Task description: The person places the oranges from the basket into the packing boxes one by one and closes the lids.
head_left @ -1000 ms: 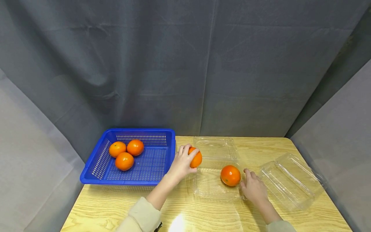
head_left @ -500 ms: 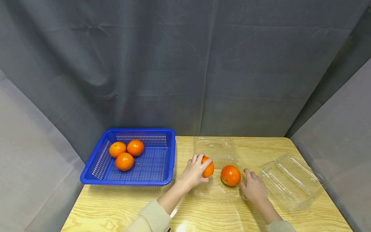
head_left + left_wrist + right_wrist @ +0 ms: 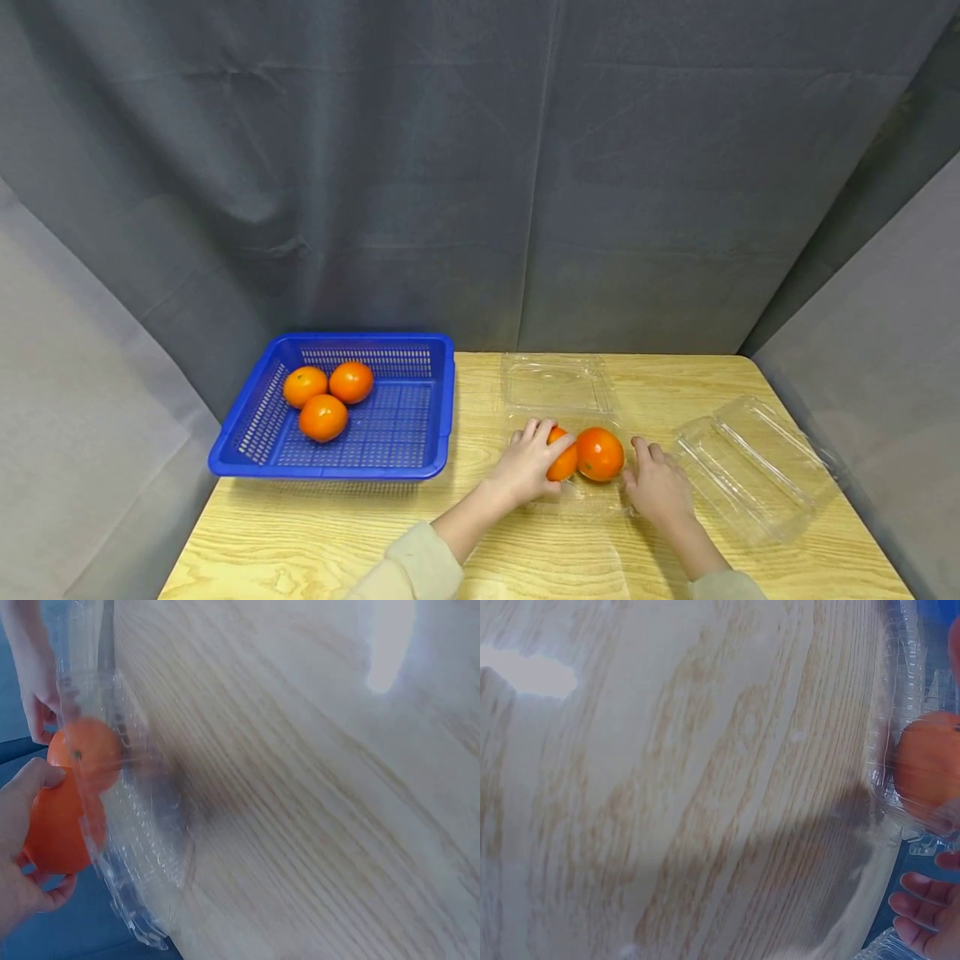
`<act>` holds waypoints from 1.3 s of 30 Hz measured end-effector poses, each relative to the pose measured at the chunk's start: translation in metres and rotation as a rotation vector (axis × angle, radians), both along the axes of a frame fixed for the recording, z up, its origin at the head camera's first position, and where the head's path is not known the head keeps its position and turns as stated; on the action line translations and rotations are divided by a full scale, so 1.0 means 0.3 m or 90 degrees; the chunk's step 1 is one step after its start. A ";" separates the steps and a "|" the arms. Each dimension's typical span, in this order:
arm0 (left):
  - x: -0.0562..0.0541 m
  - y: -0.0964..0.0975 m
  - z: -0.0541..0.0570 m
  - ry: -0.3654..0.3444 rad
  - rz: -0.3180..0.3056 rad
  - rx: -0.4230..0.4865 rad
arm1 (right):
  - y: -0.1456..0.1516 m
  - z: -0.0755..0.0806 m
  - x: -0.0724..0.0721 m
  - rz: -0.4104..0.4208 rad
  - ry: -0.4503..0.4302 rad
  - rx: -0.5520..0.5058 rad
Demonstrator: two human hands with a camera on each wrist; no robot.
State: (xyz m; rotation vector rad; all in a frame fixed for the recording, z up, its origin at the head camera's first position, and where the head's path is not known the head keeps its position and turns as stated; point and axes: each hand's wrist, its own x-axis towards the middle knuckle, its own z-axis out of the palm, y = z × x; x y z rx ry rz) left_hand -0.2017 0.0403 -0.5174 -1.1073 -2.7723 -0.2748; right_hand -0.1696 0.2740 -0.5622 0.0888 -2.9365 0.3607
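Observation:
My left hand [image 3: 528, 462] grips an orange [image 3: 562, 456] with the thumb and fingers around its sides. That orange is inside the base of a clear plastic clamshell box [image 3: 588, 498], right up against a second orange [image 3: 600, 454]. In the left wrist view the gripped orange [image 3: 58, 825] and its neighbour [image 3: 88, 754] show through the clear wall. My right hand [image 3: 660, 492] rests by the box's right side, its fingers loosely bent and holding no fruit. The right wrist view catches its fingers [image 3: 922, 900] close to the box corner.
A blue plastic basket [image 3: 375, 477] with three oranges [image 3: 323, 418] stands at the left. The box's lid [image 3: 555, 385] lies folded back behind its base. Another clear plastic box [image 3: 757, 471] is at the right on the wooden table [image 3: 300, 542]. A grey curtain [image 3: 480, 167] hangs behind.
My left hand has carried its orange rightward and toward me, from the box's left side to beside the second orange, which has shifted slightly right. The right hand has stayed in place.

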 end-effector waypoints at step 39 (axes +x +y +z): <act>0.017 0.065 -0.023 -0.065 -0.024 -0.018 | -0.001 0.009 0.002 -0.001 -0.021 -0.004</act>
